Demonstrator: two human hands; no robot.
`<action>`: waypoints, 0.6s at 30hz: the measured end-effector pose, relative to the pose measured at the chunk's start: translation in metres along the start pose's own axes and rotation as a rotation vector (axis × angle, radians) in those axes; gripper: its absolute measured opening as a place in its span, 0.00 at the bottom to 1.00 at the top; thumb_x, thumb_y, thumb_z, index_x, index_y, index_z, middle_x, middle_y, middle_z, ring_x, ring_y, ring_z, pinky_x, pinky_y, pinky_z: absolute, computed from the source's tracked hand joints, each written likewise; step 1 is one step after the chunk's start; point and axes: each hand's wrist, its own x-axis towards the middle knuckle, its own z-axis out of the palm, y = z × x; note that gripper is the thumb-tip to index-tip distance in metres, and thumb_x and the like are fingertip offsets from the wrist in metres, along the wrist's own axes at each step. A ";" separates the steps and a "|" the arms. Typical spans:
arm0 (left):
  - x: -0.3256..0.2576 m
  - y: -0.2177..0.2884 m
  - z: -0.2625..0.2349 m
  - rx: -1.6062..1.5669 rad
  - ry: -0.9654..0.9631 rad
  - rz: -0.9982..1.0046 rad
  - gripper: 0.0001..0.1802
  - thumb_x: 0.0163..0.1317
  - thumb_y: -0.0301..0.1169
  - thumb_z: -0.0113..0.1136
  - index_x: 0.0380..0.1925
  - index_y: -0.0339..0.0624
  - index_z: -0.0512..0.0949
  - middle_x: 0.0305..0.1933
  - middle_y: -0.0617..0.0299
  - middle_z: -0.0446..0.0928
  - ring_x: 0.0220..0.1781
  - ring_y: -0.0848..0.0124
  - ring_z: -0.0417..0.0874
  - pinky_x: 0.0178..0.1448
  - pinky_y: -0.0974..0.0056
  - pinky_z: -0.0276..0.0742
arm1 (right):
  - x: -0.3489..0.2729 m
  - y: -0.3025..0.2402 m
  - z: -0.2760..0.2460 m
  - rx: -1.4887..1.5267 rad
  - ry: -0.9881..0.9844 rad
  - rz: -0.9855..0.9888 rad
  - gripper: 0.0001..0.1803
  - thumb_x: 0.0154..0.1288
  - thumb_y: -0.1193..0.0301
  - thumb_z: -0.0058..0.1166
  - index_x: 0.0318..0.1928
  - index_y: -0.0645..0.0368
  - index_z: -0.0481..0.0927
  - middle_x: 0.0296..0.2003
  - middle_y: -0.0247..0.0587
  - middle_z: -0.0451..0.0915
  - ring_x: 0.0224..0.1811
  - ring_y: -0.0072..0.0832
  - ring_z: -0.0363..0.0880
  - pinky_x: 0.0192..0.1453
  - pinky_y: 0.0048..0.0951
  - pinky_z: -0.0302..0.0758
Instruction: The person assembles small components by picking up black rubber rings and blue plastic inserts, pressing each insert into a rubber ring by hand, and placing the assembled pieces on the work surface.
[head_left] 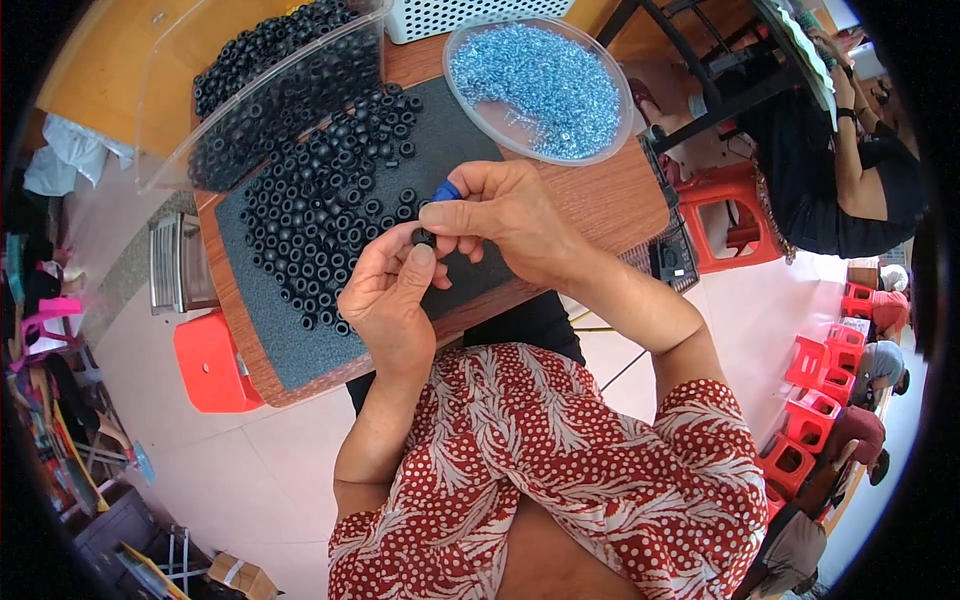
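- Left hand (388,295) pinches a black ring (424,238) over the dark mat (298,358); right hand (515,220), fingers bunched, meets it, any contents hidden from me.
- I judge a small part is being fitted.
- Next, I'd want steady alignment, light thumb pressure.

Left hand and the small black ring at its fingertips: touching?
Touching. The head view shows the left hand pinching the black ring between thumb and finger.
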 end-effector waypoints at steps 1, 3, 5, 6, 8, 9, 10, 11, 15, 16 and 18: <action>0.000 -0.001 -0.001 -0.009 -0.002 -0.008 0.12 0.58 0.24 0.58 0.41 0.29 0.75 0.31 0.59 0.78 0.27 0.77 0.76 0.28 0.73 0.73 | 0.000 0.001 0.000 0.003 0.001 -0.004 0.09 0.56 0.68 0.60 0.27 0.61 0.78 0.21 0.33 0.78 0.22 0.14 0.73 0.22 0.15 0.66; 0.000 -0.002 -0.002 -0.024 -0.008 -0.023 0.12 0.58 0.24 0.58 0.41 0.29 0.75 0.31 0.59 0.78 0.27 0.77 0.76 0.28 0.73 0.73 | -0.003 0.000 0.003 0.037 0.002 -0.058 0.09 0.56 0.69 0.60 0.27 0.61 0.78 0.21 0.33 0.77 0.22 0.14 0.73 0.23 0.14 0.66; 0.000 -0.002 -0.002 -0.038 -0.014 -0.039 0.12 0.58 0.24 0.58 0.41 0.29 0.75 0.31 0.59 0.78 0.27 0.77 0.76 0.28 0.73 0.73 | -0.005 0.000 0.006 0.071 0.002 -0.111 0.08 0.56 0.69 0.59 0.28 0.61 0.77 0.21 0.33 0.77 0.23 0.14 0.73 0.23 0.14 0.66; 0.000 -0.001 -0.001 -0.028 -0.005 -0.037 0.12 0.58 0.24 0.58 0.41 0.29 0.75 0.31 0.59 0.78 0.27 0.77 0.76 0.28 0.73 0.73 | -0.004 0.001 0.007 0.088 0.025 -0.133 0.07 0.56 0.73 0.59 0.26 0.63 0.76 0.21 0.35 0.77 0.21 0.15 0.73 0.21 0.17 0.68; 0.000 0.000 0.001 -0.018 0.002 -0.036 0.12 0.58 0.24 0.58 0.41 0.29 0.75 0.31 0.59 0.78 0.27 0.77 0.76 0.28 0.73 0.73 | -0.003 0.006 0.009 0.107 0.051 -0.157 0.07 0.55 0.77 0.58 0.24 0.66 0.74 0.21 0.37 0.77 0.20 0.17 0.73 0.20 0.20 0.69; 0.000 0.000 0.001 -0.013 0.004 -0.041 0.11 0.58 0.24 0.58 0.40 0.29 0.75 0.31 0.59 0.77 0.27 0.77 0.76 0.28 0.73 0.73 | -0.001 0.012 0.009 0.023 0.091 -0.229 0.07 0.55 0.77 0.57 0.24 0.65 0.74 0.21 0.37 0.77 0.20 0.16 0.73 0.20 0.20 0.69; 0.001 0.000 0.001 -0.007 0.008 -0.046 0.11 0.58 0.24 0.58 0.40 0.28 0.75 0.31 0.59 0.77 0.27 0.77 0.75 0.28 0.73 0.73 | 0.000 0.016 0.010 -0.061 0.129 -0.299 0.07 0.56 0.77 0.57 0.24 0.65 0.74 0.21 0.37 0.77 0.19 0.16 0.72 0.19 0.20 0.69; 0.001 -0.001 0.001 -0.006 0.009 -0.046 0.11 0.58 0.24 0.58 0.40 0.28 0.75 0.31 0.59 0.77 0.27 0.77 0.75 0.28 0.73 0.73 | -0.001 0.015 0.013 -0.060 0.128 -0.299 0.07 0.56 0.77 0.57 0.24 0.65 0.74 0.21 0.37 0.77 0.19 0.16 0.72 0.19 0.20 0.69; 0.002 -0.003 0.001 -0.025 0.019 -0.036 0.10 0.58 0.23 0.57 0.39 0.28 0.75 0.30 0.60 0.77 0.27 0.77 0.75 0.28 0.73 0.72 | -0.003 0.024 0.016 -0.104 0.151 -0.384 0.07 0.56 0.76 0.55 0.24 0.65 0.73 0.19 0.40 0.74 0.19 0.23 0.73 0.21 0.25 0.68; 0.002 -0.003 0.000 -0.017 0.021 -0.026 0.09 0.58 0.22 0.57 0.39 0.28 0.75 0.30 0.60 0.77 0.27 0.77 0.75 0.28 0.73 0.72 | -0.002 0.026 0.015 -0.275 0.173 -0.488 0.07 0.55 0.76 0.55 0.24 0.66 0.72 0.19 0.42 0.73 0.20 0.26 0.74 0.22 0.27 0.68; 0.002 -0.003 -0.001 -0.022 0.029 -0.030 0.09 0.58 0.22 0.56 0.39 0.28 0.75 0.30 0.60 0.77 0.27 0.77 0.75 0.28 0.73 0.72 | -0.004 0.018 0.013 -0.357 0.158 -0.541 0.07 0.56 0.76 0.54 0.25 0.66 0.72 0.20 0.44 0.72 0.20 0.29 0.74 0.22 0.28 0.68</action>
